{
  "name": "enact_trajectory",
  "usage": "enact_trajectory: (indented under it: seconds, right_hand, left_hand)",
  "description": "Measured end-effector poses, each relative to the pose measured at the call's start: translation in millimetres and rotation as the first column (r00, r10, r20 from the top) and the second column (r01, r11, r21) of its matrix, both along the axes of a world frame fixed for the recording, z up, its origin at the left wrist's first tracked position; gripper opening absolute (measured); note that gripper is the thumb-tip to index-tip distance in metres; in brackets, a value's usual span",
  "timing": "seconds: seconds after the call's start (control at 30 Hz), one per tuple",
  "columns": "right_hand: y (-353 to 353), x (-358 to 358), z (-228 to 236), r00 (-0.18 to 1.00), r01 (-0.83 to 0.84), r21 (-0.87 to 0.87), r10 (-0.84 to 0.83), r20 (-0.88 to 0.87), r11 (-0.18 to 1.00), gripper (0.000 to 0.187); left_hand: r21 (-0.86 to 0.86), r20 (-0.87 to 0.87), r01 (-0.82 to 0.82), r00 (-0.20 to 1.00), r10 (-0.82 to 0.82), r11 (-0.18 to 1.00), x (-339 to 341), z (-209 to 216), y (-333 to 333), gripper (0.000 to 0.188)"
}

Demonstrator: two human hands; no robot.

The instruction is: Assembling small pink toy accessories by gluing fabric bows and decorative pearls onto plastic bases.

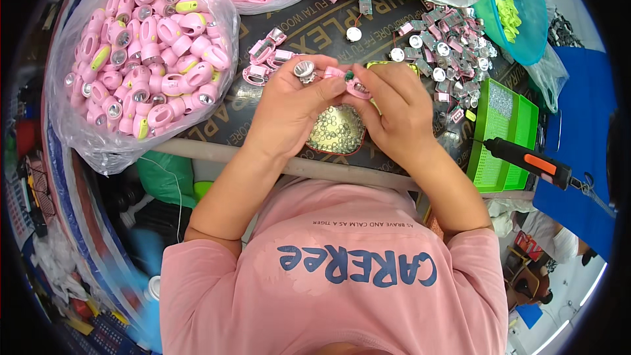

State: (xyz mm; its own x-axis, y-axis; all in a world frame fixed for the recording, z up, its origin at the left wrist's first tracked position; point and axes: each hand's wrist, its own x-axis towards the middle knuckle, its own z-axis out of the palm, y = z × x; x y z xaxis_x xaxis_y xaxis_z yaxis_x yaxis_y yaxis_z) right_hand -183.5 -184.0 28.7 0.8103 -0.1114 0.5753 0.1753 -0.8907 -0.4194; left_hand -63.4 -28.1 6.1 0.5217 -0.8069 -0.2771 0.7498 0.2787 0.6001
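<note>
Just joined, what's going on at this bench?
The person's left hand and right hand hold a small pink casing between their fingertips, near an open tin of small rings. A shiny reflector shows at the left hand. Off left, a clear bag is full of pink lights; off right are a heap of loose parts and a green tray.

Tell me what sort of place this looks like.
Probably an assembly workshop for small lights: a clear bag is heaped with similar pink lights, loose lamp parts are piled on the worktable, and what looks like a power screwdriver is beside a green tray.
</note>
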Motion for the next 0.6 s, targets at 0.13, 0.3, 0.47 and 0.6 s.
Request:
enact_trajectory:
  seconds: [0.13, 0.3, 0.47, 0.6]
  right_hand:
    - [-5.0, 0.1, 32.3, 0.983, -0.007, 0.265, 0.056, -0.177, 0.964, 0.046]
    - [-28.3, 21.0, 29.5, 0.899, -0.324, 0.359, 0.403, -0.173, 0.875, 0.032]
    - [-27.2, 27.4, 30.2, 0.893, -0.339, 0.36, 0.418, -0.167, 0.869, 0.016]
    - [-25.5, 22.6, 39.1, 0.897, -0.173, 0.454, 0.331, -0.294, 0.874, 0.014]
  left_hand:
    - [0.214, 0.266, 0.225, 0.923, -0.279, 0.95, 22.2, 4.7, 10.0, 0.034]
    - [0.241, 0.317, 0.548, 0.736, -0.599, 0.801, 34.5, 20.7, 7.3, 0.04]
    - [0.083, 0.2, 0.68, 0.705, -0.681, 0.728, 44.5, 8.9, 8.0, 0.051]
    - [0.095, 0.085, 0.515, 0.848, -0.523, 0.852, 48.1, 7.0, 14.9, 0.047]
